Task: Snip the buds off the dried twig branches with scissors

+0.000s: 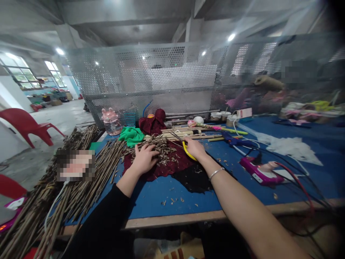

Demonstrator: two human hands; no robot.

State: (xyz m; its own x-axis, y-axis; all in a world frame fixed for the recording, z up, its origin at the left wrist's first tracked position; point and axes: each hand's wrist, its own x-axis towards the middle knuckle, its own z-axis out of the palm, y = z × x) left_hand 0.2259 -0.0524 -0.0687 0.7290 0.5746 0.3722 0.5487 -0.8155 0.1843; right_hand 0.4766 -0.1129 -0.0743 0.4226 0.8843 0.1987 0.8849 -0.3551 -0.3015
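Note:
My left hand [144, 158] lies palm down on a heap of dried brown leaves [166, 154], its fingers spread. Under the leaves is a dark red cloth [164, 171], with a piece of black cloth [194, 178] at its right. My right hand [196, 148] is closed around the yellow handle of a pair of scissors [188, 151]. The blades point left and away, over the far side of the leaf heap. Just past my left fingers sits a crumpled green cloth [131, 136]. Long dry stems [91, 178] lie in bundles to the left.
Pale sticks [185, 133] lie behind the leaves. A pink-lidded bottle [111, 122] stands at the back left, before a perforated metal screen [129, 75]. On the right are a blue glue gun [237, 140], a purple power strip [260, 172], cables and white sheeting [293, 149].

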